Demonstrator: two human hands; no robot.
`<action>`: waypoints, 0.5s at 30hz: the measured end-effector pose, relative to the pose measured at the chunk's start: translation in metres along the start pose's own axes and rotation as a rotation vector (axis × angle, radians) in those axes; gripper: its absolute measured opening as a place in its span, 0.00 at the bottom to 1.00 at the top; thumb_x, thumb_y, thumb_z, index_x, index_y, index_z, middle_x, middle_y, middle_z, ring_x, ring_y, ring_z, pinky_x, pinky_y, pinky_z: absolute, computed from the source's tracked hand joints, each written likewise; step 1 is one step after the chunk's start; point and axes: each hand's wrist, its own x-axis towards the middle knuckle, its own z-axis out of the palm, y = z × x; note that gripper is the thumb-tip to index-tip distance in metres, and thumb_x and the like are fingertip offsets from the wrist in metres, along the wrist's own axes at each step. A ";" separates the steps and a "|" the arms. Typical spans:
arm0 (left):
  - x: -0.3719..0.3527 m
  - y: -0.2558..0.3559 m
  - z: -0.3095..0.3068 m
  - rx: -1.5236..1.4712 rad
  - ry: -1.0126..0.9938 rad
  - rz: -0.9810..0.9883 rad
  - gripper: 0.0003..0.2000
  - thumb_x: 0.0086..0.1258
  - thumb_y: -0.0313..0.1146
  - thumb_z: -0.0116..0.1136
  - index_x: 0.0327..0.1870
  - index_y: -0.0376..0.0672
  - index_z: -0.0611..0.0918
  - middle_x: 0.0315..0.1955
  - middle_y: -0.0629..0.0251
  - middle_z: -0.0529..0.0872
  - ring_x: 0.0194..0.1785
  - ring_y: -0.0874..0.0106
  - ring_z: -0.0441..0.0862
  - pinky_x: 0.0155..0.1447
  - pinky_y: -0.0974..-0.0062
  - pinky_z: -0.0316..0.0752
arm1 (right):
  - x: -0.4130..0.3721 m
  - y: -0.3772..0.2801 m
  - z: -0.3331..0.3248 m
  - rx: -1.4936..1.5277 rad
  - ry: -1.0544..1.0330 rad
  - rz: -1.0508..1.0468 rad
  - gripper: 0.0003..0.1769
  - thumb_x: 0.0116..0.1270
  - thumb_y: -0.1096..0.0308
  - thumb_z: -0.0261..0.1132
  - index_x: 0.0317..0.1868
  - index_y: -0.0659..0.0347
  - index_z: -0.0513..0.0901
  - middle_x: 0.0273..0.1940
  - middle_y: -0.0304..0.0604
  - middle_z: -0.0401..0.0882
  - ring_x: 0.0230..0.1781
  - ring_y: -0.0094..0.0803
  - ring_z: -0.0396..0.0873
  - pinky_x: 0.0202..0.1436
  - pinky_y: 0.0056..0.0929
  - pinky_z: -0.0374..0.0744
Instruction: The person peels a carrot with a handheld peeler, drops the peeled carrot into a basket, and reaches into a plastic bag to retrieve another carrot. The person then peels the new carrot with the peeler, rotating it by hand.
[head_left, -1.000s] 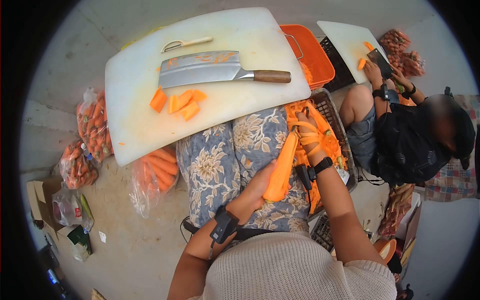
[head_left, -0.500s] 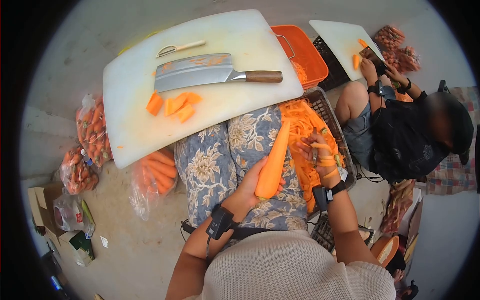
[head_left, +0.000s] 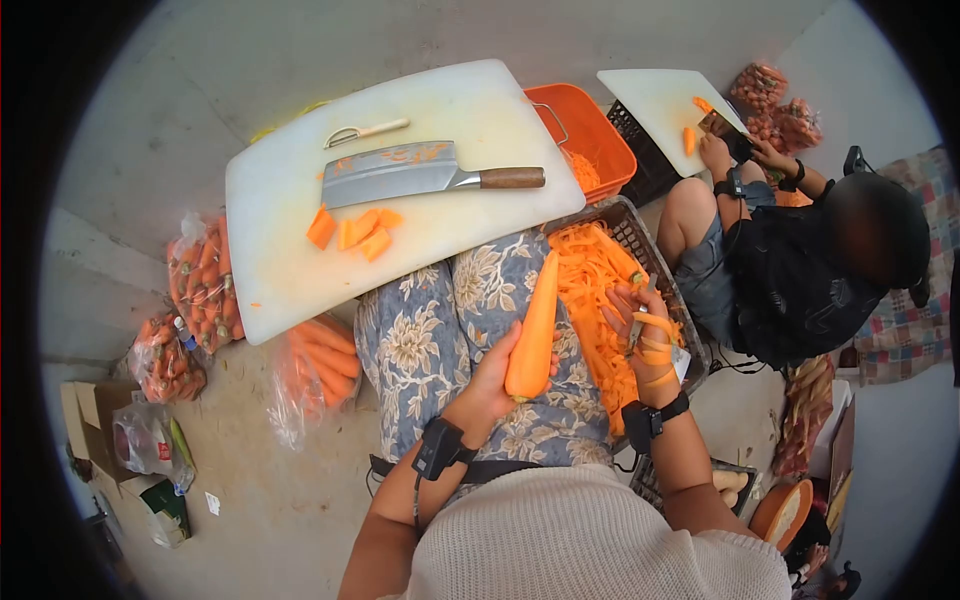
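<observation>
My left hand (head_left: 490,380) is closed around the thick end of a peeled carrot (head_left: 535,325), whose thin end points up and away above my lap. My right hand (head_left: 656,360) is over a dark crate (head_left: 628,222) full of carrot peelings (head_left: 588,285). It grips a slim metal peeler (head_left: 634,333), mostly hidden by the fingers, and loops of orange peel hang across the hand. Ahead, a white cutting board (head_left: 275,270) bears a cleaver (head_left: 395,172), a pale-handled peeler (head_left: 368,131) and several carrot chunks (head_left: 362,230).
Bags of carrots (head_left: 205,275) stand at the left, and another bag (head_left: 315,365) lies beside my leg. An orange bin (head_left: 610,140) is behind the crate. To the right, a person (head_left: 800,270) cuts carrot on a second white board (head_left: 650,95).
My right hand has come slightly lower relative to the crate and its fingers have shifted. The carrot stays in my left hand, standing a little more upright. The whole view has tilted slightly.
</observation>
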 end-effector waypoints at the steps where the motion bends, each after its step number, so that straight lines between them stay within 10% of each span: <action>1: 0.001 -0.001 -0.002 -0.005 -0.035 0.013 0.26 0.70 0.55 0.33 0.50 0.40 0.72 0.35 0.58 0.80 0.35 0.70 0.80 0.35 0.72 0.77 | -0.010 -0.002 0.006 -0.057 -0.029 -0.036 0.09 0.63 0.65 0.54 0.39 0.61 0.72 0.44 0.47 0.76 0.52 0.41 0.73 0.52 0.38 0.75; 9: 0.002 -0.010 0.002 0.001 0.019 0.095 0.23 0.71 0.50 0.35 0.58 0.44 0.68 0.45 0.61 0.77 0.47 0.71 0.76 0.49 0.72 0.73 | -0.071 0.042 0.076 -0.577 -0.251 -0.159 0.15 0.57 0.68 0.61 0.42 0.65 0.68 0.44 0.46 0.69 0.42 0.37 0.71 0.47 0.31 0.71; 11: 0.003 -0.012 0.007 -0.051 0.031 0.157 0.22 0.72 0.49 0.35 0.60 0.45 0.67 0.50 0.63 0.76 0.52 0.72 0.74 0.54 0.74 0.70 | -0.075 0.042 0.088 -1.199 -0.326 -0.738 0.23 0.57 0.70 0.60 0.52 0.70 0.67 0.51 0.54 0.66 0.53 0.43 0.67 0.55 0.33 0.67; 15: 0.003 -0.007 0.010 0.030 0.022 0.136 0.21 0.72 0.44 0.36 0.62 0.46 0.66 0.55 0.66 0.72 0.57 0.74 0.70 0.59 0.77 0.65 | -0.053 0.052 0.092 -1.186 -0.275 -0.738 0.28 0.54 0.69 0.62 0.54 0.73 0.65 0.52 0.57 0.64 0.54 0.47 0.64 0.59 0.35 0.63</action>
